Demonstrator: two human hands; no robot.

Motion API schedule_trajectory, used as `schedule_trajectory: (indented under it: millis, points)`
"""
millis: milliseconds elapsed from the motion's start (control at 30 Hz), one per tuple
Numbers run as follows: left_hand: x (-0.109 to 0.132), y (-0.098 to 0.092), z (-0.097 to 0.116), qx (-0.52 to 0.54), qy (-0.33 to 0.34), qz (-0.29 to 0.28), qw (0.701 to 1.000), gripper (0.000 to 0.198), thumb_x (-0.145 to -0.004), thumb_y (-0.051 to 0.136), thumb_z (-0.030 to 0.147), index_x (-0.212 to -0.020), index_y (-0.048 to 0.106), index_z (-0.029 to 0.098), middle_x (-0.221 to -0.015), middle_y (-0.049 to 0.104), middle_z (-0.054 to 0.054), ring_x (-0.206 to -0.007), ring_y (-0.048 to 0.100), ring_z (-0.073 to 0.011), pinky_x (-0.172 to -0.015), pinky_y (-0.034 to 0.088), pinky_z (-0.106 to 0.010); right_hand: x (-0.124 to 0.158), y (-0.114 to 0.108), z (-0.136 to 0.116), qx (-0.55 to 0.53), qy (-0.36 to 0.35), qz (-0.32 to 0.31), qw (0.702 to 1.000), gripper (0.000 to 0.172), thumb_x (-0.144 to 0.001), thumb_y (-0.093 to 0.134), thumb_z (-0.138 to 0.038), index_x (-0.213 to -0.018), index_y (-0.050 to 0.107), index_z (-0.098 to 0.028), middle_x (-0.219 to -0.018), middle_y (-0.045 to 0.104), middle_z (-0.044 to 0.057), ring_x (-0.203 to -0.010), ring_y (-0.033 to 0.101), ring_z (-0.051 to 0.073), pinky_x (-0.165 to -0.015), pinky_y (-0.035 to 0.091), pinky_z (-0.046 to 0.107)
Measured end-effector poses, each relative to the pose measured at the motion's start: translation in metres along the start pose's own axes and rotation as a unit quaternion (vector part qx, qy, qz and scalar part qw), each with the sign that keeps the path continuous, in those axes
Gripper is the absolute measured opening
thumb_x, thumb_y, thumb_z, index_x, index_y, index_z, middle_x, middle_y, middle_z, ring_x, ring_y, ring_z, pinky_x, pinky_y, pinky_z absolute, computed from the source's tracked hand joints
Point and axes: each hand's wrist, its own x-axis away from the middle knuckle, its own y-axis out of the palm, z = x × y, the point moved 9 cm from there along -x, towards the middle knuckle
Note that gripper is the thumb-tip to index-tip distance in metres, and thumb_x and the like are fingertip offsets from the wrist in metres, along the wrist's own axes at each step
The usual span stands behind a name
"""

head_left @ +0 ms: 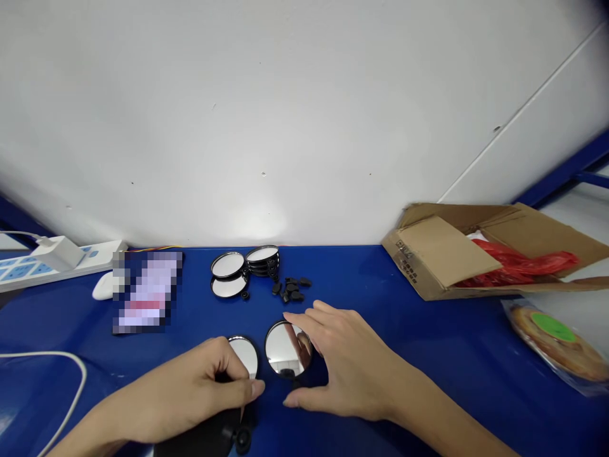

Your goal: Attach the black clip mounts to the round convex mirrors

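My left hand (195,387) is closed, thumb and index finger pressed together over a round black-rimmed mirror (246,354). What its fingers grip is hidden. Below that hand a dark flat piece with a round black knob (243,438) shows partly. My right hand (347,362) has its fingers apart around a second round mirror (285,350). Its index fingertip is at the top rim, while the thumb stays apart beneath the lower edge. Farther back, several round mirrors (228,265) lie in stacks, beside a small heap of black plastic parts (291,289).
On the blue table (361,279), a phone (150,292) and a white mouse-like object (105,285) lie left, near a power strip (104,252) and white cable (78,362). At right are an open cardboard box (442,251) with red plastic and a wrapped round item (556,343).
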Motion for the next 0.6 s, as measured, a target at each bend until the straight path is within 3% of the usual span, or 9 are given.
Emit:
schedule_trajectory:
  millis: [167, 300, 400, 533, 600]
  points:
    - [-0.005, -0.003, -0.009, 0.007, -0.003, 0.016, 1.000, 0.053, -0.093, 0.081, 0.067, -0.067, 0.071, 0.022, -0.066, 0.062, 0.000, -0.059, 0.052, -0.0165, -0.056, 0.040, -0.028, -0.003, 0.001, -0.003, -0.002, 0.000, -0.008, 1.000, 0.102, -0.082, 0.089, -0.080, -0.157, 0.067, -0.015, -0.125, 0.081, 0.017, -0.118, 0.072, 0.042, -0.096, 0.061, 0.056]
    - [-0.008, 0.001, -0.009, 0.016, 0.002, -0.015, 1.000, 0.055, -0.094, 0.079, 0.069, -0.066, 0.071, 0.021, -0.065, 0.060, 0.000, -0.059, 0.048, -0.0163, -0.056, 0.039, -0.028, -0.005, 0.003, -0.007, 0.002, 0.003, 0.007, 1.000, 0.088, -0.083, 0.090, -0.076, -0.145, 0.073, -0.016, -0.109, 0.078, 0.012, -0.106, 0.071, 0.038, -0.090, 0.060, 0.053]
    - [-0.009, 0.001, -0.009, 0.008, 0.005, -0.025, 1.000, 0.055, -0.094, 0.080, 0.067, -0.065, 0.070, 0.021, -0.065, 0.057, 0.000, -0.059, 0.045, -0.0157, -0.055, 0.038, -0.028, -0.004, 0.004, -0.007, 0.013, 0.006, 0.020, 1.000, 0.085, -0.083, 0.089, -0.077, -0.141, 0.075, -0.018, -0.108, 0.078, 0.012, -0.106, 0.071, 0.038, -0.088, 0.060, 0.052]
    - [-0.007, -0.004, -0.010, 0.004, 0.000, -0.008, 1.000, 0.053, -0.093, 0.082, 0.065, -0.066, 0.069, 0.021, -0.068, 0.056, 0.001, -0.061, 0.045, -0.0154, -0.055, 0.038, -0.028, -0.003, -0.002, -0.002, 0.032, 0.009, 0.030, 0.999, 0.100, -0.085, 0.088, -0.078, -0.161, 0.063, -0.018, -0.122, 0.080, 0.016, -0.117, 0.071, 0.043, -0.093, 0.059, 0.054]
    - [-0.004, -0.009, -0.010, 0.016, -0.003, 0.008, 1.000, 0.052, -0.092, 0.083, 0.065, -0.068, 0.070, 0.021, -0.069, 0.057, 0.000, -0.061, 0.048, -0.0159, -0.056, 0.040, -0.027, -0.003, -0.012, 0.007, 0.043, 0.031, 0.030, 0.998, 0.100, -0.089, 0.087, -0.073, -0.168, 0.055, -0.020, -0.117, 0.081, 0.015, -0.113, 0.074, 0.041, -0.089, 0.058, 0.051]
